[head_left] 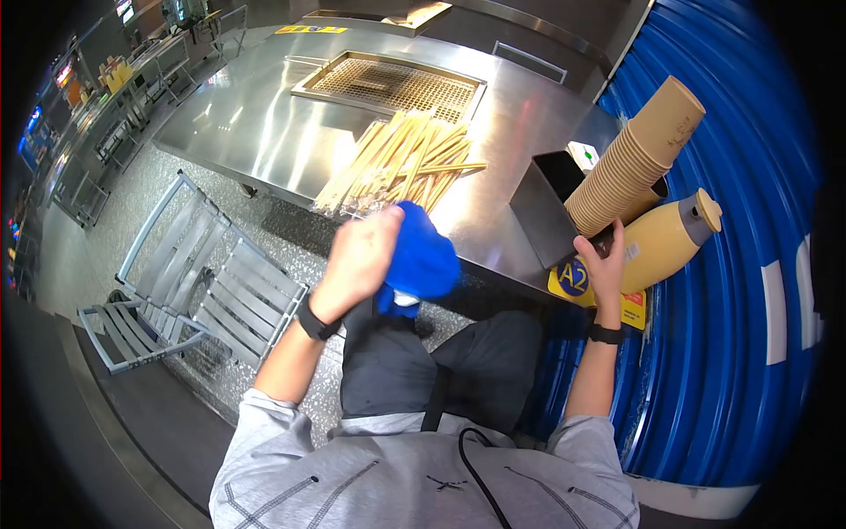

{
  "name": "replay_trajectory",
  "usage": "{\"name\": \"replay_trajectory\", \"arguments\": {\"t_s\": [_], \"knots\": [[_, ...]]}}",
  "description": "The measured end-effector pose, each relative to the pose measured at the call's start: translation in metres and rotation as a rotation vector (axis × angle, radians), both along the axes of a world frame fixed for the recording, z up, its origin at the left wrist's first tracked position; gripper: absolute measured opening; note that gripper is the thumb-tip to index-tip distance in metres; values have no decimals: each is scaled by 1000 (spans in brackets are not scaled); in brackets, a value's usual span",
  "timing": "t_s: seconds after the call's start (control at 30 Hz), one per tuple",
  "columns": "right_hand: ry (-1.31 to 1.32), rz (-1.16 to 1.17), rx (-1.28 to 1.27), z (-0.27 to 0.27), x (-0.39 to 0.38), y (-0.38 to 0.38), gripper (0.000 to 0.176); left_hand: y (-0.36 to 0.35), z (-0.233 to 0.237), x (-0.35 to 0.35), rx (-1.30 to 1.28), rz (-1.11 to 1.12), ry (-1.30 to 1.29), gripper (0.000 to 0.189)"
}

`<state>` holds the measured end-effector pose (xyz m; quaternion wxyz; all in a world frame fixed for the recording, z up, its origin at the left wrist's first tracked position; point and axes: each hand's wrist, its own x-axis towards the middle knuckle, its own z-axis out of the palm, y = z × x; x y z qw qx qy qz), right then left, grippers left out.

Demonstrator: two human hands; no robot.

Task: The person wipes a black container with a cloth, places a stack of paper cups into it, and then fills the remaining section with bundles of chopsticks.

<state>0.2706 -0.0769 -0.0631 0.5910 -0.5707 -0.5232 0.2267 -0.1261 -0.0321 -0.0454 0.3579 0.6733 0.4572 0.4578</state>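
Observation:
My left hand (359, 264) is closed around a bunched blue cloth (423, 256), held above my lap at the table's near edge. The cloth is slightly blurred and hangs down from my fist. At the right end of the table, my right hand (605, 271) has its thumb and index finger spread apart. Its fingertips are at the lower end of a tall, tilted stack of brown paper cups (621, 167), close to a dark open box (538, 212). The other fingers are partly hidden. Right beside that hand stands a yellow jug (665, 247) with a grey collar.
Many wrapped wooden chopsticks (405, 163) lie piled on the steel table (256, 132), before a recessed metal grate (388, 84). A yellow A2 label (573, 280) marks the table corner. Blue corrugated wall (731, 353) borders the right; grey slatted chairs (251, 291) stand left.

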Motion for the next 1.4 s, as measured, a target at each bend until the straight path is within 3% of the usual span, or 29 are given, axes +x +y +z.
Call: {"name": "replay_trajectory", "arguments": {"t_s": [0.17, 0.3, 0.47, 0.6, 0.7, 0.73, 0.77, 0.8, 0.83, 0.87, 0.9, 0.97, 1.03, 1.1, 1.17, 1.2, 1.3, 1.4], "knots": [[66, 8, -22, 2, 6, 0, 84, 66, 11, -73, 19, 98, -175, 55], [21, -10, -39, 11, 7, -8, 79, 129, 25, -130, -53, 278, 23, 48], [-29, -36, -5, 9, 17, -13, 79, 216, 1, -162, -135, 361, 236, 65], [-27, -28, 28, 12, 12, -17, 80, 252, -29, -145, -131, 289, 346, 69], [-323, -367, 57, 17, -12, -25, 76, 256, -34, -118, -94, 360, 557, 40], [-373, -470, 94, 19, -22, -28, 74, 246, -23, -102, 83, 364, 541, 31], [-421, -575, 127, 20, -33, -33, 72, 242, -21, -91, 204, 305, 522, 30], [-470, -679, 160, 18, -45, -38, 70, 235, -18, -77, 158, 210, 466, 32], [-296, -559, 149, 9, -57, -45, 68, 231, -16, -69, 112, 115, 410, 34], [-123, -435, 139, -2, -70, -52, 66, 236, -23, -66, -58, -83, 444, 46], [50, -309, 128, -9, -85, -55, 63, 233, -23, -58, -166, -46, 638, 78], [332, 71, 19, -8, -127, -42, 61, 220, -8, -45, -519, -49, 645, 114], [540, 227, -294, -13, -142, -19, 62, 213, 1, -38, -595, -94, 592, 129], [656, 271, -365, -21, -151, 16, 67, 198, 22, -25, -653, -157, 585, 131], [704, 307, -429, -40, -149, 64, 76, 216, -4, -14, -576, -129, 640, 131], [697, 316, -452, -46, -148, 88, 83, 193, 24, -1, -553, -211, 647, 124], [819, 168, -557, -28, -161, 134, 48, 227, -28, 20, -592, -105, 596, 75], [636, 218, -594, -17, -167, 148, 37, 218, -12, 29, -563, -193, 528, 64]]}}
